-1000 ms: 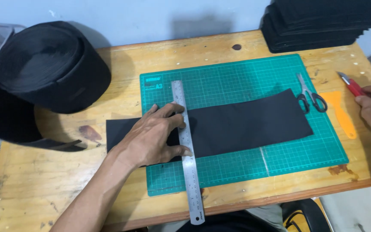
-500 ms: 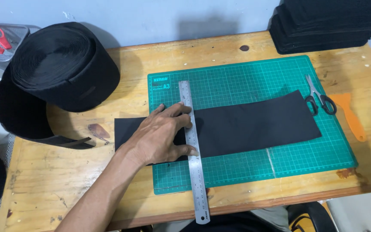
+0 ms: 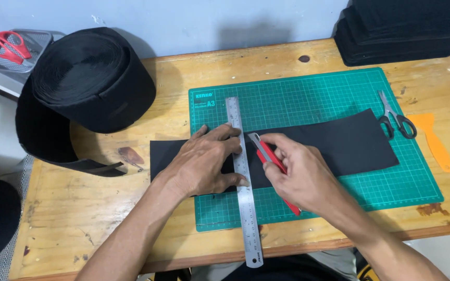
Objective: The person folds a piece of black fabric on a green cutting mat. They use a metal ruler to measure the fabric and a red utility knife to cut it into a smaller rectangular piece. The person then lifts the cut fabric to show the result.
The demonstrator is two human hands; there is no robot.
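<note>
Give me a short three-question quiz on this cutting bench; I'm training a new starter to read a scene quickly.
1. True or false: the left hand presses the steel ruler down across the black fabric strip.
2. What does the right hand hold?
A. the black-handled scissors
B. a red utility knife
C. the orange scraper
3. Fill in: the fabric strip lies on a green ______.

Key
1. True; the fingers rest on the ruler, which crosses the strip.
2. B; its blade tip sits by the ruler's right edge, on the strip.
3. Cutting mat.
</note>
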